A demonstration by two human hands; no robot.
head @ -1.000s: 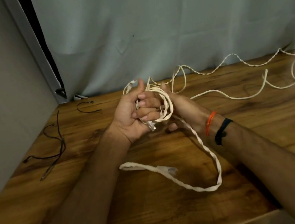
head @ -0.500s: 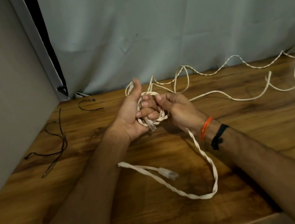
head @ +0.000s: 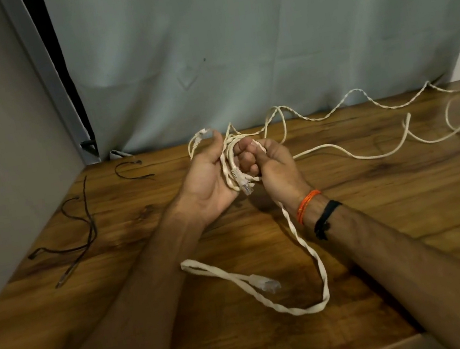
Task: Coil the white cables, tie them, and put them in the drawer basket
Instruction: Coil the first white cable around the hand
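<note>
Left hand [head: 208,178] is now opened more than a moment ago: the palm turns up, the thumb stands toward the top of the frame, and the fingers curl only loosely around the coil [head: 231,162], which hangs between thumb and fingers. Right hand [head: 271,164] has come closer against it, and its curled fingers pinch a strand at the right side of the coil, near the centre of the frame. One second ago the left fingers were closed flat over the loops; now a plug [head: 245,185] hangs free under the coil, and another plug [head: 201,135] sticks out above the left thumb. I judge that one more turn was just laid on, and the person is adjusting the grip before the next one. Much work remains, because most of the cable [head: 368,133] is not coiled: it runs from the hands to the right part of the frame in waves and one round loop over the table [head: 413,220], close to the grey curtain [head: 262,47]. A second length drops from the right hand, makes a long bend in the lower centre and ends beside a clear plug [head: 267,284]. The cable is white, thin and looks twisted like a rope, so probably it springs open if the grip loosens. No tie is on it yet, and the drawer basket is not visible. Thin black wires [head: 79,230] lie at the left.
</note>
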